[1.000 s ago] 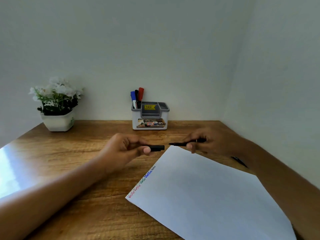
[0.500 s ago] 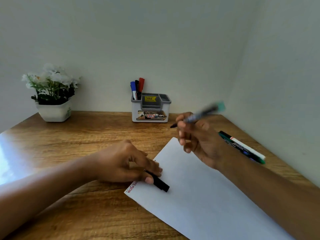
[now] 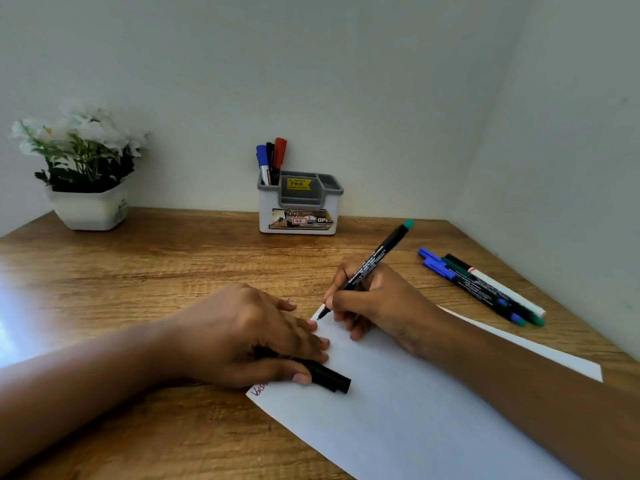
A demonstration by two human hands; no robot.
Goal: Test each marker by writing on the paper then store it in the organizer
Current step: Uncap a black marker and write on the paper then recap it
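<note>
Organizer [image 3: 300,221] at the counter's [image 3: 138,271] back edge holds blue, black and red markers [image 3: 272,161] in its left compartment. Right grip [image 3: 381,306] pinches a teal-ended marker [image 3: 372,261], tip on the paper's [image 3: 398,410] far corner; left grip [image 3: 249,337] clasps a black cap [image 3: 329,375].

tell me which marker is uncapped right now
The teal-ended marker in the right hand: its bare tip is at the paper's corner, while the others wear caps.

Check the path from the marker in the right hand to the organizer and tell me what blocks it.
Nothing visible blocks it. Only bare desk lies between the marker in the right hand and the organizer. The spare markers lie off to the right, clear of that line.
</note>
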